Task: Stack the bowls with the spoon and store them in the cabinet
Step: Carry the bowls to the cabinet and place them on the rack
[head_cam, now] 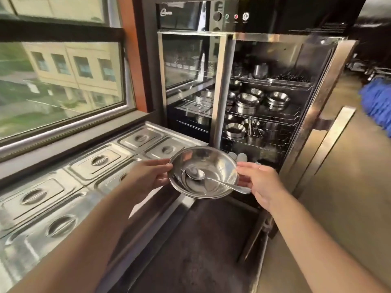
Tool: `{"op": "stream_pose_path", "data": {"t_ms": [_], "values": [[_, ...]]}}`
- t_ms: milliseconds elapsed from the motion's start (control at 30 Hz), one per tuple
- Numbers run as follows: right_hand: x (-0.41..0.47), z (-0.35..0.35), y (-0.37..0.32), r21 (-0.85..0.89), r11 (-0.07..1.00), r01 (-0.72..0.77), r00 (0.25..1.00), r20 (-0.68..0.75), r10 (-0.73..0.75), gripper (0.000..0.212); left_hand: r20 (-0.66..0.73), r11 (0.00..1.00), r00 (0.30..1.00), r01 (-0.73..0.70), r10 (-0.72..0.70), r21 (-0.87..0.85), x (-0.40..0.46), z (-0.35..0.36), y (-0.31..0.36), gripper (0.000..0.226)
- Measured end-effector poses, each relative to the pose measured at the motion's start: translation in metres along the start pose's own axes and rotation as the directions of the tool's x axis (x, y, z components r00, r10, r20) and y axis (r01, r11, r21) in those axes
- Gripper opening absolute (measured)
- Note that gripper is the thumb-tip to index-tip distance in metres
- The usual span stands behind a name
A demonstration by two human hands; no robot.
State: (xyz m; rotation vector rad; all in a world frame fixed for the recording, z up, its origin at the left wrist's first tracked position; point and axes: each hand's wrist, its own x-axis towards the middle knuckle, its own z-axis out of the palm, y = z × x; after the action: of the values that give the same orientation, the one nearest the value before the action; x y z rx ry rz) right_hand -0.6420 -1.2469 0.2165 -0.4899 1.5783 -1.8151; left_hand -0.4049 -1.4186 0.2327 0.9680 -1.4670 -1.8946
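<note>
A stack of shallow stainless-steel bowls is held in the air in front of the open cabinet, low down, below the level of its lowest loaded rack. At least two rims show at the stack's lower edge, nested closely. A metal spoon lies in the top bowl, its scoop near the centre and its handle running out over the right rim. The left hand grips the left rim, thumb on top of the edge and fingers curled beneath. The right hand closes on the right rim, thumb over the edge, with the spoon handle's tip just beside its fingers; whether they touch the handle I cannot tell. Behind the stack, the cabinet's wire racks carry more steel bowls in stacks, cups and other steelware. The cabinet door stands swung open on the right, its long handle facing outward. To the left, a steel counter holds rows of lidded pans beneath a large window. Blurred blue fabric shows at the far right edge.
</note>
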Motion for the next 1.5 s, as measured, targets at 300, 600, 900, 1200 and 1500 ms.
{"op": "stream_pose_path", "data": {"t_ms": [300, 600, 900, 1200, 1500], "values": [[0.185, -0.013, -0.030, 0.074, 0.996, 0.047, 0.996, -0.080, -0.042, 0.017, 0.009, 0.999, 0.999, 0.030, -0.030, 0.017, 0.183, 0.060, 0.039, 0.026], [0.337, -0.025, -0.063, 0.077, 0.993, 0.090, 0.970, -0.234, -0.070, 0.020, 0.005, 0.999, 1.000, -0.018, 0.018, 0.035, 0.343, 0.121, 0.078, 0.027], [0.460, -0.084, -0.064, 0.143, 0.982, 0.121, 0.864, -0.502, -0.033, 0.022, 0.196, 0.999, 0.981, 0.007, -0.016, 0.049, 0.524, 0.215, 0.076, 0.026], [0.573, -0.158, -0.096, 0.095, 0.981, 0.170, 0.664, -0.747, -0.042, 0.018, 0.527, 0.987, 0.843, 0.027, -0.108, 0.159, 0.706, 0.347, 0.083, 0.014], [0.649, -0.223, -0.140, 0.020, 0.991, 0.134, 0.552, -0.832, -0.058, 0.012, 0.695, 0.963, 0.682, 0.053, -0.229, 0.265, 0.793, 0.461, 0.090, 0.026]]}}
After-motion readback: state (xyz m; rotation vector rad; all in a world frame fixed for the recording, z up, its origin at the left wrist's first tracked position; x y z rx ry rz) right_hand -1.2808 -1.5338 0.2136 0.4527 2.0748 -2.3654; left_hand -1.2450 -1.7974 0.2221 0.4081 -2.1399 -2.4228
